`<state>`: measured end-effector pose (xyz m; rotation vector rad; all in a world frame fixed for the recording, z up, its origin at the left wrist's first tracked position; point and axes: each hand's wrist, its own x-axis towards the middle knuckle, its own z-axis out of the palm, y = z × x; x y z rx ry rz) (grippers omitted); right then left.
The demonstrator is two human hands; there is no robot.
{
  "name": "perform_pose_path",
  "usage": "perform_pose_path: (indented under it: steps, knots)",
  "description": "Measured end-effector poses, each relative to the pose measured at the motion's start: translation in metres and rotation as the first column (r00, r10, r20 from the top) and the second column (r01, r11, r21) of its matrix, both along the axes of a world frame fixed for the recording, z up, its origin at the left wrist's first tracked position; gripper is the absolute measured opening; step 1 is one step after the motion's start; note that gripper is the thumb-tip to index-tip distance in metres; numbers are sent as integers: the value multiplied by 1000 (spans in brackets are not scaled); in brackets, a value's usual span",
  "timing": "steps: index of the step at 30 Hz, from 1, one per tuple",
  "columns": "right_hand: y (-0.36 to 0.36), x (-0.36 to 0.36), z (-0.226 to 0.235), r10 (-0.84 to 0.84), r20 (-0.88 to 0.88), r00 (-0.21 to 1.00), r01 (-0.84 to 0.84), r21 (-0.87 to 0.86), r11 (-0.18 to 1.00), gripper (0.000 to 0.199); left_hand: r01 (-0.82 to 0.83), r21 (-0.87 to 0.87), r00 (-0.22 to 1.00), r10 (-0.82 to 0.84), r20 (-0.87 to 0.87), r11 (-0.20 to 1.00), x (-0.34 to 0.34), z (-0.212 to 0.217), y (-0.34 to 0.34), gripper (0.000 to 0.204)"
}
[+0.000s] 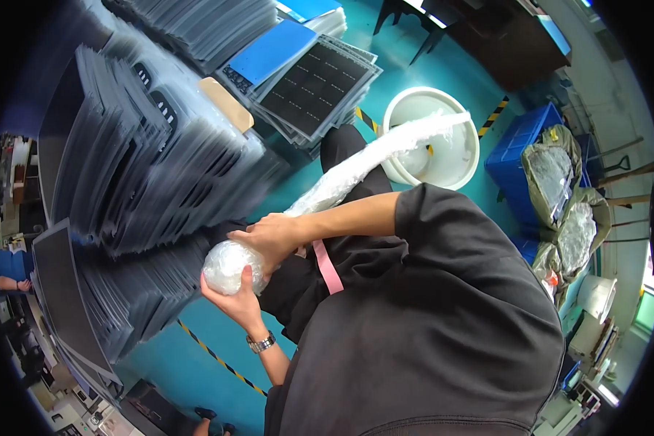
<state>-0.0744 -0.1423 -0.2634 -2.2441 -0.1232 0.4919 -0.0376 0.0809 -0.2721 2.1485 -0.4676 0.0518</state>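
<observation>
My left hand (pixel 234 305), with a metal watch at the wrist, is closed around the lower side of a bunched ball of clear plastic film (pixel 229 267). My right hand (pixel 275 238) grips the upper right side of the same ball, fingers curled over it. A long twisted length of the clear film (pixel 356 168) runs from beside my right hand up over my dark-clothed leg. Its far end lies across a white round tub (pixel 474 156). Where the strip joins the ball is hidden by my right hand and forearm.
Tall stacks of clear plastic sheets (pixel 116 160) stand close on the left. Further stacks, topped by a blue sheet (pixel 275 52) and a black printed tray (pixel 316 87), are ahead. Sacks of film (pixel 552 178) and a blue bin (pixel 512 156) stand right. Another person (pixel 11 272) is at far left.
</observation>
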Motion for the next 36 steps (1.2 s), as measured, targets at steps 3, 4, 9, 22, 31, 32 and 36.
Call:
perform_pose_path:
  steps: [3,4,9,22,31,32,36]
  knots:
    - [-30,-26,16,-8,521,853,115,-173,978,129,-74,-22,992,72,-100,997,15,-6,14,93]
    - [-57,-41,26,-44,627,778,182,-157,971,122,-104,-8,985,102,-137,995,24,-7,24,92]
    - [-198,-196,-1,-370,463,805,592,-593,545,136,-176,-26,932,158,-326,984,55,0,66,89]
    - [-285,-270,-91,-406,373,834,551,-536,640,28,-126,163,909,180,-376,979,57,-8,58,90]
    - [-310,-263,-98,-523,200,829,536,-554,637,42,-73,492,921,-130,367,868,48,30,15,83]
    - [-315,-267,-98,-486,171,857,490,-562,666,72,-85,521,907,-150,394,849,40,44,0,72]
    - [-283,-246,-52,-448,186,874,450,-658,604,147,517,282,756,-585,292,808,13,56,-95,76]
